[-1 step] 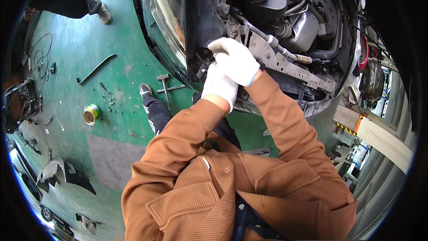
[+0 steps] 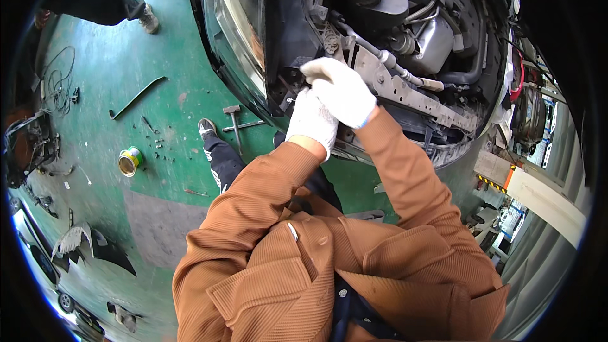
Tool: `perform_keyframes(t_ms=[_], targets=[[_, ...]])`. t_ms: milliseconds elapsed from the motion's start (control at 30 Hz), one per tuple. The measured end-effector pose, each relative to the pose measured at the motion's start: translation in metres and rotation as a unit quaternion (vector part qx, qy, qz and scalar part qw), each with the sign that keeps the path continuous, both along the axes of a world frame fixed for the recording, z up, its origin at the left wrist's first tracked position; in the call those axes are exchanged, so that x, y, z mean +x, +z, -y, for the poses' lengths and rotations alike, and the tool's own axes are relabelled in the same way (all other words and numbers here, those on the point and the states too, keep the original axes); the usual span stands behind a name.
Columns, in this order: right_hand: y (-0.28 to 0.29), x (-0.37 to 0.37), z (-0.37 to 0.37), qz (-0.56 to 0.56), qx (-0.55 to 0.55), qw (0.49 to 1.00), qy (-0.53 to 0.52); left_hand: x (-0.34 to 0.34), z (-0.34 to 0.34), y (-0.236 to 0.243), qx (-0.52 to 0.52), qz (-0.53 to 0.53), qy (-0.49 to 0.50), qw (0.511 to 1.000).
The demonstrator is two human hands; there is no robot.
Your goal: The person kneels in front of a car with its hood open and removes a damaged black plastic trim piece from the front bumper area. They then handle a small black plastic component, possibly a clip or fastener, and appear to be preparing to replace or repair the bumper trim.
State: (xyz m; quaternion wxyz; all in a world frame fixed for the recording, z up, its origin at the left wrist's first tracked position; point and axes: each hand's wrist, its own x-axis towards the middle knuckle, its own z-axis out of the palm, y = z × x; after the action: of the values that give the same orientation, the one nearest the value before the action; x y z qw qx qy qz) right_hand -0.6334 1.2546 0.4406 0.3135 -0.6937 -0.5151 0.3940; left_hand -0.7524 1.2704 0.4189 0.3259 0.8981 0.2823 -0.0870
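Note:
My right hand point(image 2: 342, 92), in a white knit glove, has its fingers bent and closed above the dark gap beside the car's headlight point(image 2: 237, 22). Just below it, partly covered by it, is my gloved left hand point(image 2: 311, 120), with its fingers curled toward the same gap. Whatever either hand grips is hidden by the gloves. To the right of the hands runs a pale metal front crossmember point(image 2: 392, 82) with holes, and behind it lies the open engine bay.
On the green floor to the left lie a hammer point(image 2: 234, 123), a bent bar point(image 2: 136, 98) and an open can point(image 2: 129, 162), with several small loose parts. A person's shoe point(image 2: 149, 20) shows at upper left. A beam point(image 2: 544, 199) stands at the right.
My right hand has shifted slightly to the right and a little nearer to me, with its wrist turned. My left hand looks nearly unmoved.

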Motion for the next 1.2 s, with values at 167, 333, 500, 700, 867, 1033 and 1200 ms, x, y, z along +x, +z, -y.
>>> perform_keyframes(t_ms=[167,333,500,700,867,1033,1200], targets=[[0.016,0.016,0.085,0.115,0.005,0.993,-0.039,-0.059,0.011,-0.009,-0.005,0.348,0.103,0.932],[0.015,-0.018,0.074,0.262,0.012,0.964,0.032,-0.135,0.022,-0.073,0.006,0.314,0.338,0.887],[-0.005,-0.047,0.039,0.308,-0.055,0.948,0.057,-0.191,0.027,-0.203,-0.299,0.092,0.565,0.764],[-0.010,-0.061,0.010,0.329,-0.202,0.922,0.030,-0.206,0.045,-0.254,-0.386,0.081,0.556,0.732],[-0.016,-0.054,0.013,0.325,-0.264,0.908,0.012,-0.187,0.020,-0.210,-0.378,0.174,0.480,0.772],[-0.018,-0.050,0.031,0.363,-0.135,0.921,0.039,-0.162,-0.010,-0.136,-0.291,0.276,0.384,0.832],[0.038,0.002,0.090,0.176,-0.103,0.963,-0.177,-0.119,-0.049,-0.047,-0.124,0.410,0.181,0.885]])
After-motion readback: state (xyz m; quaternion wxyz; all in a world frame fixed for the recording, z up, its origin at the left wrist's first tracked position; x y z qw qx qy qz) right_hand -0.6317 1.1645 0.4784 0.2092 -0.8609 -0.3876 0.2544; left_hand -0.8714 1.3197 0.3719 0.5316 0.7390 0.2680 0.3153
